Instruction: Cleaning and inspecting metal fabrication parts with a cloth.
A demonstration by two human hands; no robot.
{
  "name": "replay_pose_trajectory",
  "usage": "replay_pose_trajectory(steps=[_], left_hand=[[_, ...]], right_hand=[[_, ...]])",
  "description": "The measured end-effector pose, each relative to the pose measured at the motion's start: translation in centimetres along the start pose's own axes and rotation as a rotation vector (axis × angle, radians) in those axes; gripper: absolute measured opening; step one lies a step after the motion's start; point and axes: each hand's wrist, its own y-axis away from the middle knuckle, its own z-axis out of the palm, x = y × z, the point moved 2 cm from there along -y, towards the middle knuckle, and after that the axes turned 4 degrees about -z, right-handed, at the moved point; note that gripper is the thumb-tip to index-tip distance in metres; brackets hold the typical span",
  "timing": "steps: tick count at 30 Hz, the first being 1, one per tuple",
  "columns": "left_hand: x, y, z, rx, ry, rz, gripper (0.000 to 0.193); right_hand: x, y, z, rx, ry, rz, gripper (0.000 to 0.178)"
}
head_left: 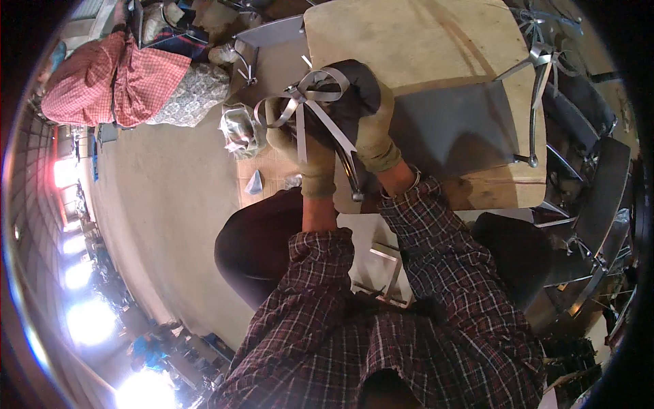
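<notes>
Your left hand (285, 140) and right hand (371, 105) meet a metal bow (299, 99) by the left edge of the board (409, 37); fingers hidden, I can't tell how far they close. Uneven pulling could slide the grey panel (446, 123) off the board.

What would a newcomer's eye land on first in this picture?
Probably the shiny silver bow, upper centre, by the gloved left hand and right hand. Next, perhaps, the white glare down the left side, or the red checked cloth at upper left. The grey panel lies on the pale wooden board, right of the hands.
</notes>
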Motion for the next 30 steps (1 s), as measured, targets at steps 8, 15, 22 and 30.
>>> replay_pose_trajectory(steps=[8, 15, 22, 30], left_hand=[[-1.2, -1.0, 0.6, 0.123, 0.275, -0.272, 0.021], [-4.2, 1.5, -1.0, 0.121, -0.176, -0.358, 0.030], [-3.1, 1.7, -1.6, 0.041, -0.241, -0.321, 0.029], [0.9, 0.1, 0.9, -0.046, 0.313, -0.270, 0.025]], right_hand=[[0.3, -0.4, 0.3, -0.011, 0.511, -0.254, 0.023], [2.0, 0.3, -4.6, -0.022, 0.734, -0.025, 0.019], [1.5, 0.7, -4.7, -0.005, 0.483, 0.037, 0.022], [-0.2, -0.3, -0.3, -0.019, 0.299, -0.036, 0.026]])
